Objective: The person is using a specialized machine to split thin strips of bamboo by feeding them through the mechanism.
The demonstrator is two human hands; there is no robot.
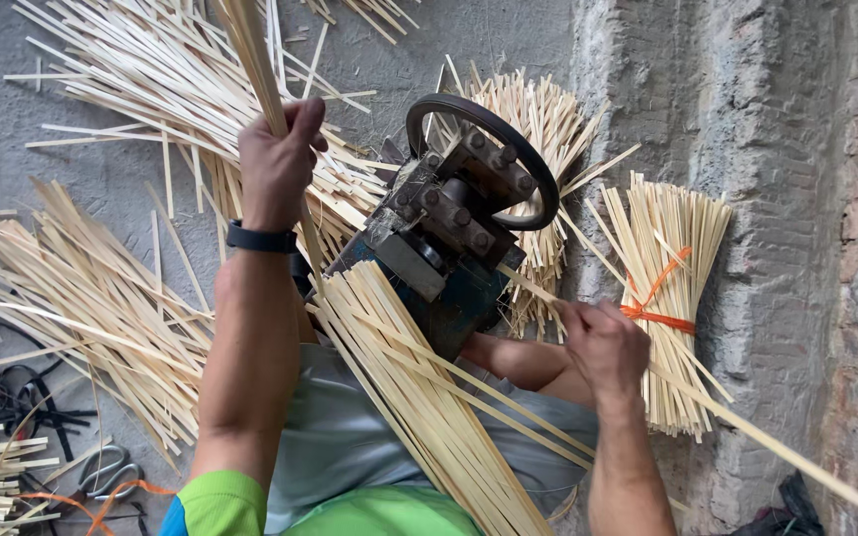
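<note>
My left hand is raised and shut on a bunch of long pale bamboo strips that run up out of the top of the view. My right hand pinches a single thin bamboo strip that comes out of the side of a small dark metal machine with a round black wheel. A thick sheaf of bamboo strips lies across my lap, leaning against the machine. A black band is on my left wrist.
Loose bamboo strips cover the concrete floor at left and top. A bundle tied with orange cord leans by the rough wall. Scissors and black cords lie at the bottom left.
</note>
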